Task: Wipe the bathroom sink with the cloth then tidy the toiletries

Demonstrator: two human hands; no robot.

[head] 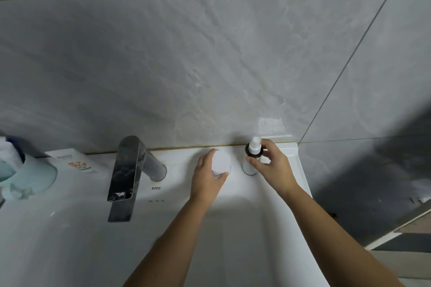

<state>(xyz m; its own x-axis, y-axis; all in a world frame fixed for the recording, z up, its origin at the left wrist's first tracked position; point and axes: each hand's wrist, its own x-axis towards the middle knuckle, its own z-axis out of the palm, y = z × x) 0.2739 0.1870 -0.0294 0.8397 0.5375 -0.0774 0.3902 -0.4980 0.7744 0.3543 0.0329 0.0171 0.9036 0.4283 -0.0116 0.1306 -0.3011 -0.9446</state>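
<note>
At centre frame, the left hand (pixel 206 176) cups a round white jar (pixel 221 162) on the sink ledge (pixel 184 158); the right hand (pixel 270 165) pinches a white spray bottle (pixel 252 158) (black collar, upright) just beside it.

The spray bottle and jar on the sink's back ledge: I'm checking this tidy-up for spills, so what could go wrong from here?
1. The spray bottle is tall and narrow, and the right hand pinches it near the top; it may tip into the sink.
2. The left hand grips the white-lidded jar close beside the bottle, so moving either could knock the other.
</note>
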